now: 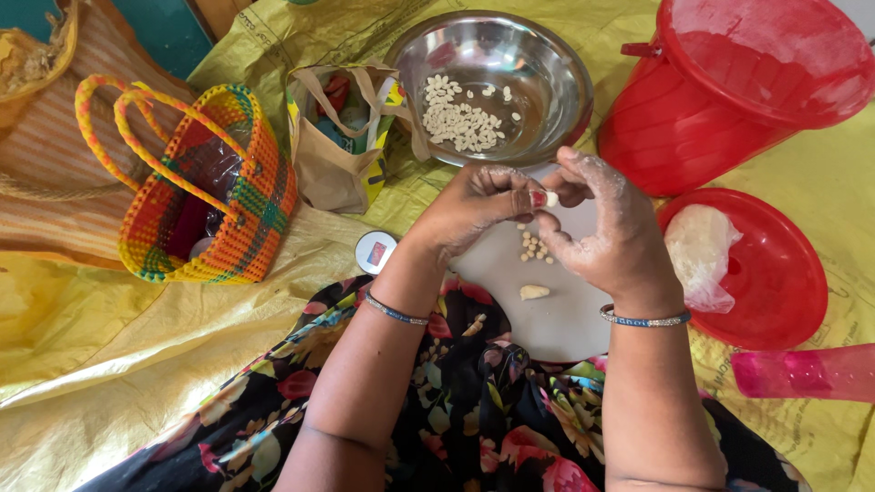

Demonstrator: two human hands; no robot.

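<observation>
Steel bowl beyond hands

A steel bowl holding seeds sits behind the round board. Left of the bowl stands a paper bag, then a woven basket. A bucket stands right, its lid perhaps just before it.

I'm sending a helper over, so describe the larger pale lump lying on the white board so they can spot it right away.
Start at the steel bowl of pale pieces, then come down to the white board on the person's lap. Below the two hands lies the lump, alone on the board. It is far bigger than the cluster of tiny pieces just above it.
</observation>
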